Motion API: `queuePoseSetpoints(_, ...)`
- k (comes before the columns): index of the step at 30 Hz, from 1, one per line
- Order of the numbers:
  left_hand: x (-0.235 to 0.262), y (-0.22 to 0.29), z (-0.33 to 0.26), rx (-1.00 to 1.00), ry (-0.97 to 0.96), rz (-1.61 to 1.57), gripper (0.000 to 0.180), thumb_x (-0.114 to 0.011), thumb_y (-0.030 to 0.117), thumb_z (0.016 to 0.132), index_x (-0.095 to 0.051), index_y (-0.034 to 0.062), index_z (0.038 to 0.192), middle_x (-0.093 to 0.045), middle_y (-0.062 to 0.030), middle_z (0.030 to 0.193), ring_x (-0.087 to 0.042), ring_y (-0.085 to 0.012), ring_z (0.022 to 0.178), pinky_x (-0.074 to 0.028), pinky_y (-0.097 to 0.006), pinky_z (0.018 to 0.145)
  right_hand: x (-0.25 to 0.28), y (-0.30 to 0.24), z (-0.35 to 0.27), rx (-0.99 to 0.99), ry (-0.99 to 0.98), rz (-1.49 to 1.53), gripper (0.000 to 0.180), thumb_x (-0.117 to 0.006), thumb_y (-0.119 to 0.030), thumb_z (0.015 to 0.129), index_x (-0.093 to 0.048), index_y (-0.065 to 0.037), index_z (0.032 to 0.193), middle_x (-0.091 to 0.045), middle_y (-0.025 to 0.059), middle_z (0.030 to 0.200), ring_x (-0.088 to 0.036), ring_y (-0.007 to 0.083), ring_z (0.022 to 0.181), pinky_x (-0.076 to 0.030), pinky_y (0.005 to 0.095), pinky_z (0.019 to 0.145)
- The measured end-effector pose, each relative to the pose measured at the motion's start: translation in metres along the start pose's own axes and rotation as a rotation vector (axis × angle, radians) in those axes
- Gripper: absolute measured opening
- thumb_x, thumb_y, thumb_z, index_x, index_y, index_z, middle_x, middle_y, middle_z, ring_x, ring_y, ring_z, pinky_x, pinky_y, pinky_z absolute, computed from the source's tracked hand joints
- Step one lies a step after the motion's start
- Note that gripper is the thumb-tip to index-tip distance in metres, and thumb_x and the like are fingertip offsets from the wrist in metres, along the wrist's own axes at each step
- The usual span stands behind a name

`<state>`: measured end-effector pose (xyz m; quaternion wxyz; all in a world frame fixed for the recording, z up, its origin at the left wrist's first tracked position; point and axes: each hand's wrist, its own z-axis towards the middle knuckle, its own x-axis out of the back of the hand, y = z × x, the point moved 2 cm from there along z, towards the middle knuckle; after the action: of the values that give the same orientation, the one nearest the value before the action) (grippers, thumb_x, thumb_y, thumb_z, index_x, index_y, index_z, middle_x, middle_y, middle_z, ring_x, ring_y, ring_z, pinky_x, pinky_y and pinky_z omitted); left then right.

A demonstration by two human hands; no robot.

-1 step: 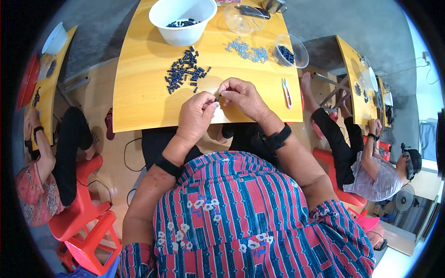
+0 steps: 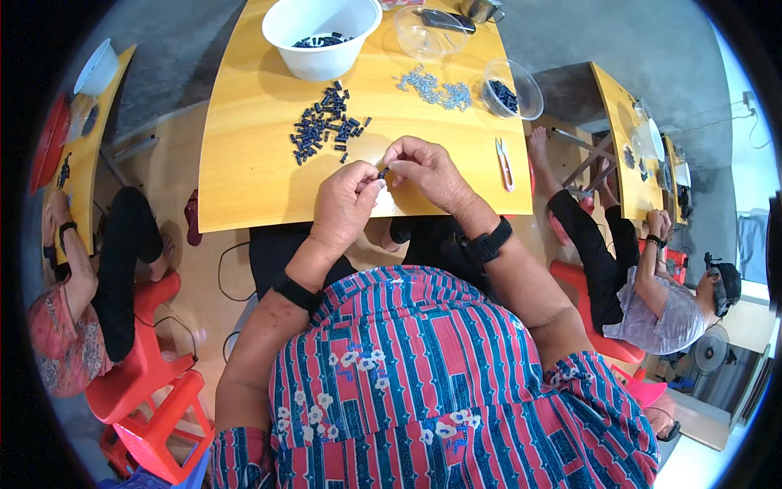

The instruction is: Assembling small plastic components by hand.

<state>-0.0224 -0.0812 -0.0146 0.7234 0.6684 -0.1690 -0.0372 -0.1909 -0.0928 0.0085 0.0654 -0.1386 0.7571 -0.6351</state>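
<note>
Over the near part of the yellow table (image 2: 252,175), my two hands meet fingertip to fingertip. Between thumb and forefinger, my left hand (image 2: 346,202) pinches a small black cylindrical piece (image 2: 383,173). My right hand (image 2: 430,174) is closed in a pinch at the piece's other end; its fingertips cover whatever they grip there. Just beyond my hands lies a loose pile of similar black pieces (image 2: 322,126). Farther right, small clear pieces (image 2: 436,88) are scattered on the wood. Small snips (image 2: 505,165) with pale handles lie to the right of my right hand.
A white tub (image 2: 320,61) with black pieces stands at the back. At the right edge is a clear bowl (image 2: 529,94) of black pieces; another clear bowl (image 2: 419,41), a dark case (image 2: 446,20) and a metal cup (image 2: 485,10) sit farther back. People work at tables on both sides.
</note>
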Motion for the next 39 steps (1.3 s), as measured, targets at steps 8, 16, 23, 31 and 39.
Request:
queuePoseSetpoints(8, -0.0005, -0.0016, -0.0004, -0.043, 0.012, 0.058, 0.009, -0.064, 0.007, 0.084, -0.058, 0.0013, 0.086, -0.061, -0.0099, 0.076, -0.062, -0.0197, 0.065, -0.049, -0.030, 0.061, -0.0002, 0.0008, 0.0030, 0.026, -0.045, 0.008, 0.008, -0.053, -0.002, 0.090, -0.055, -0.003, 0.098, -0.058, 0.0010, 0.085, -0.058, 0.0088, 0.076, -0.050, 0.0238, 0.070)
queuePoseSetpoints(16, -0.0016, 0.0002, 0.0008, -0.069, 0.013, 0.078, 0.008, -0.063, 0.005, 0.084, -0.057, 0.0009, 0.086, -0.057, -0.0071, 0.072, -0.059, -0.0151, 0.063, -0.048, -0.027, 0.058, 0.0018, 0.0009, 0.0051, -0.003, -0.062, 0.050, 0.010, -0.053, -0.001, 0.089, -0.055, -0.004, 0.098, -0.057, 0.0006, 0.082, -0.057, 0.0088, 0.075, -0.050, 0.0241, 0.070)
queuePoseSetpoints(23, -0.0020, -0.0009, 0.0007, -0.105, 0.023, 0.075, 0.007, -0.063, 0.003, 0.085, -0.056, 0.0003, 0.085, -0.054, -0.0046, 0.068, -0.055, -0.0099, 0.058, -0.047, -0.025, 0.055, 0.0040, 0.0021, 0.0048, -0.023, -0.099, 0.017, 0.008, -0.053, -0.004, 0.092, -0.054, -0.005, 0.100, -0.053, -0.0013, 0.089, -0.056, 0.0075, 0.081, -0.048, 0.0237, 0.077)
queuePoseSetpoints(31, -0.0018, -0.0026, 0.0009, -0.107, 0.021, 0.088, 0.006, -0.062, 0.003, 0.085, -0.057, 0.0000, 0.085, -0.055, -0.0046, 0.068, -0.056, -0.0097, 0.059, -0.047, -0.024, 0.054, 0.0020, -0.0041, 0.0038, 0.000, -0.109, 0.018, 0.016, -0.054, 0.003, 0.086, -0.054, -0.004, 0.100, -0.051, -0.0021, 0.087, -0.051, 0.0060, 0.084, -0.045, 0.0218, 0.080)
queuePoseSetpoints(39, -0.0023, -0.0026, 0.0016, -0.102, 0.024, 0.098, 0.006, -0.062, 0.003, 0.085, -0.058, -0.0004, 0.085, -0.056, -0.0051, 0.069, -0.056, -0.0100, 0.059, -0.047, -0.025, 0.056, 0.0013, -0.0042, 0.0059, 0.099, -0.065, -0.133, 0.015, -0.056, 0.007, 0.082, -0.056, -0.002, 0.095, -0.055, -0.0016, 0.079, -0.052, 0.0073, 0.076, -0.045, 0.0226, 0.071)
